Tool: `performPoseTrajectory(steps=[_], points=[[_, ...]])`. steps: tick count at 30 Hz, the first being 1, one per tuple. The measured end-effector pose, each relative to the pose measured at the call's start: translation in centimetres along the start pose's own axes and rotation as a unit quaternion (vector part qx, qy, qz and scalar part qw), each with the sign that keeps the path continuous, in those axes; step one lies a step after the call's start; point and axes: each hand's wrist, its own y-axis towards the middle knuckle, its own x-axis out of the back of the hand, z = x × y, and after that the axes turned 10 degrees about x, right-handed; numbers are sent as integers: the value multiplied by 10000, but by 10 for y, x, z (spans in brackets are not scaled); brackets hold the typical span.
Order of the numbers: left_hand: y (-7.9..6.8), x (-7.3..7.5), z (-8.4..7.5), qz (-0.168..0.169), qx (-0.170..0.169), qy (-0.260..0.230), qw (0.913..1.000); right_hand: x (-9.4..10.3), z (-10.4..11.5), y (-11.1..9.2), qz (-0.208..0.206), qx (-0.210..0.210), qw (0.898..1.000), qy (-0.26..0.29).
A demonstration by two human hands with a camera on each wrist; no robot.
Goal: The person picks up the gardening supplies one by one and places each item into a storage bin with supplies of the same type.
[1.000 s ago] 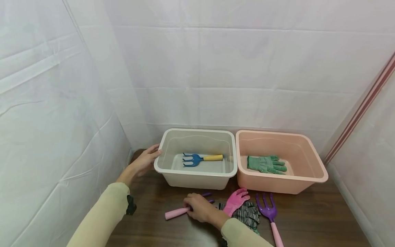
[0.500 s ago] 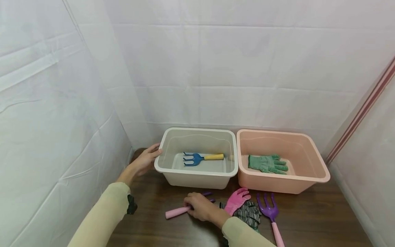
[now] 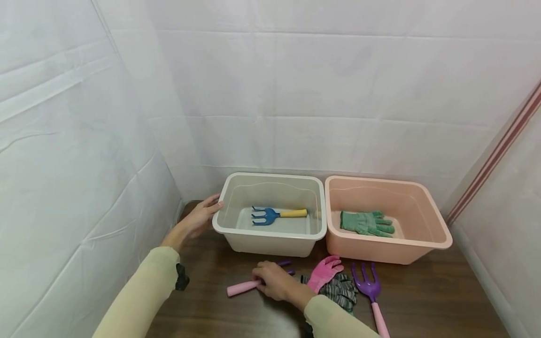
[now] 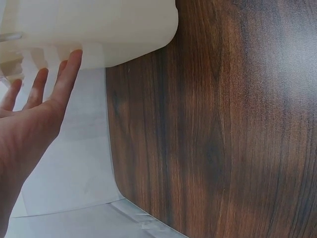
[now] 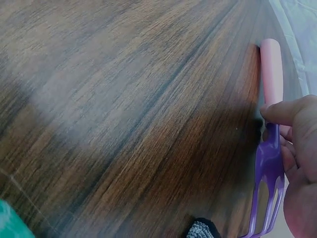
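My right hand (image 3: 276, 281) pinches a garden hand fork with a pink handle (image 3: 243, 288) and purple tines (image 5: 270, 168), where handle meets neck. The fork lies low over the table in front of the white bin. At the white bin (image 3: 270, 244), my left hand (image 3: 200, 218) rests against the left rim; its fingers (image 4: 67, 79) look fairly straight against the outer wall. Inside that bin lies a blue hand fork (image 3: 267, 216) with a yellow handle. A green glove (image 3: 365, 223) lies in the pink bin (image 3: 380, 253).
Right of my right hand, a pink glove (image 3: 324, 272) lies on a black-and-grey glove (image 3: 340, 291). A second purple hand fork (image 3: 369, 287) lies beyond them. White sheeting (image 3: 296, 103) stands behind and on both sides of the brown wooden table (image 3: 439, 291).
The view has shifted very slightly. Both hands keep the same places, the left at the white bin and the right on the pink-handled hand fork.
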Motion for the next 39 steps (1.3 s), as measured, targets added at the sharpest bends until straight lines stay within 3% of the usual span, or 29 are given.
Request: performPoseTrajectory(steps=[12,26,39], points=[[1,-1,-2,8,32,31,10000,12,7,-1,-94,139,9998,-72],[1,0,-2,33,-10,-44,10000,61,23,-9,-165,273,9991,276],[1,0,-2,67,-52,-117,9999,103,24,-24,-345,51,9949,947]])
